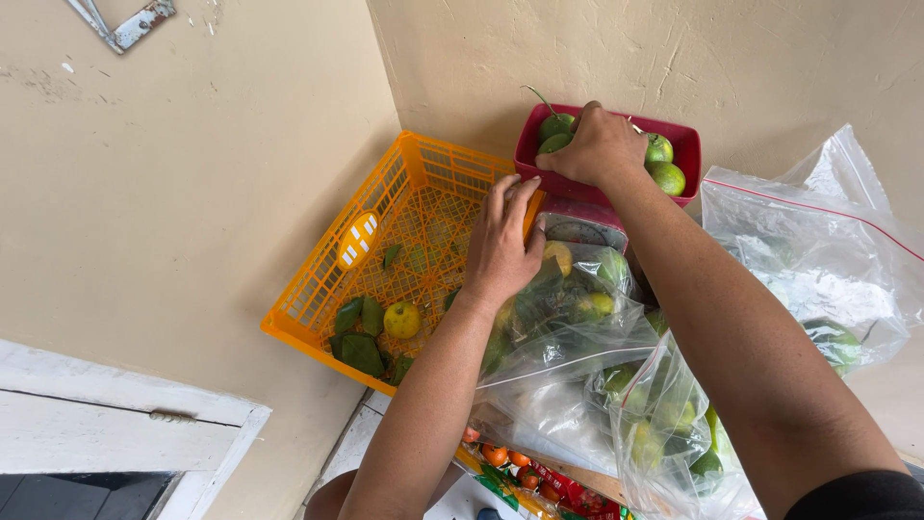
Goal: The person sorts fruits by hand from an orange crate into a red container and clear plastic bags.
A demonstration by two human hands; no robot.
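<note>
The right hand (599, 144) is laid over green fruits (662, 164) in the red tray (689, 144) on a scale (580, 227), its grip closed on one. The left hand (500, 241) is pressed, fingers loose, on a clear fruit bag (568, 318) beside the orange crate (404, 193). More bags (818, 270) are crowded at the right.

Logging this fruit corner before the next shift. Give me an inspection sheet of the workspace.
Surface: pale floor in a wall corner, with a white frame edge at lower left.
Job's things: red tub holding green fruit; orange crate holding one yellow-green fruit and loose leaves.
Clutter: clear zip bags of green fruit, a scale dial under the tub, a printed packet at the bottom edge.
Hands: right hand is in the red tub, on the fruit; left hand rests on the crate's rim by the bags.
Cables: nothing seen.
Surroundings: cream plaster walls, scuffed.
</note>
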